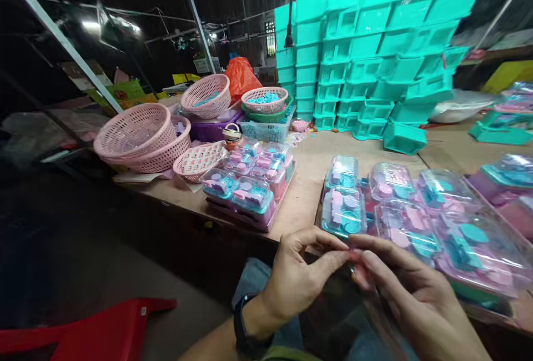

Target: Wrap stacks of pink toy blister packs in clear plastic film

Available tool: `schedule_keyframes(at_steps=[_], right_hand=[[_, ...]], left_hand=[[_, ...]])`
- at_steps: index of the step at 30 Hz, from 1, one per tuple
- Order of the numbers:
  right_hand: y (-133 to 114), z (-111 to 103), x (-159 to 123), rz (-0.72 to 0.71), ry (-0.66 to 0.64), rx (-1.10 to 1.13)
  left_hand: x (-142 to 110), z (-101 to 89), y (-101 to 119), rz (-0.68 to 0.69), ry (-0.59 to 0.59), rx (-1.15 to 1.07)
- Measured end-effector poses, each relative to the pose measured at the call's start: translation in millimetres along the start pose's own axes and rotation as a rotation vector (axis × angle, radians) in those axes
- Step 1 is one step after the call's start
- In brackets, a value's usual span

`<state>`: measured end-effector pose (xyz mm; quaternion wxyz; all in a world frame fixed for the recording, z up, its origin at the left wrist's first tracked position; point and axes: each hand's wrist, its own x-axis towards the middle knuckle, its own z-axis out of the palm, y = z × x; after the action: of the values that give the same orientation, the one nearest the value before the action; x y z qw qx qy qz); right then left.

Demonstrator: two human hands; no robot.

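Note:
My left hand [297, 277] and my right hand [406, 289] meet at their fingertips just in front of the table edge, above my lap. Together they pinch the edge of a thin clear plastic sheet or bag [358, 316] that hangs down between them; its shape is hard to make out. A dark watch sits on my left wrist. Just beyond my fingers lie several clear packed boxes [343, 211] holding pink, purple and teal plastic pieces, on a tray.
Another tray of packed boxes [250, 183] lies to the left on the wooden table [308, 166]. Pink baskets [139, 136] stand at the far left, teal bins [366, 50] are stacked at the back. A red stool [104, 333] is low left.

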<state>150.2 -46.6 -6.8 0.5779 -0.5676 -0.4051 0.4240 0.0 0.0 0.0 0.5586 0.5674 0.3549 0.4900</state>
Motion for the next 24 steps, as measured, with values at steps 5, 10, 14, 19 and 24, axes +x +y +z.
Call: schedule_keyframes(at_steps=[5,10,14,19,24], right_hand=[[-1,-8,12,-0.176,-0.152,-0.067],[-5,-7,12,-0.247,-0.213,-0.082],[5,-13,12,-0.189,-0.290,-0.095],[3,-7,13,-0.254,-0.207,-0.106],[3,-8,1,-0.343,-0.040,-0.206]], left_hand=[[0,0.5,-2,-0.032,0.000,-0.005],[1,-1.4,-1,0.044,-0.025,0.014],[1,-2.8,-1,0.055,-0.058,0.024],[1,-2.9,0,0.060,-0.070,0.039],[-1,-3.2,1,0.008,-0.063,0.068]])
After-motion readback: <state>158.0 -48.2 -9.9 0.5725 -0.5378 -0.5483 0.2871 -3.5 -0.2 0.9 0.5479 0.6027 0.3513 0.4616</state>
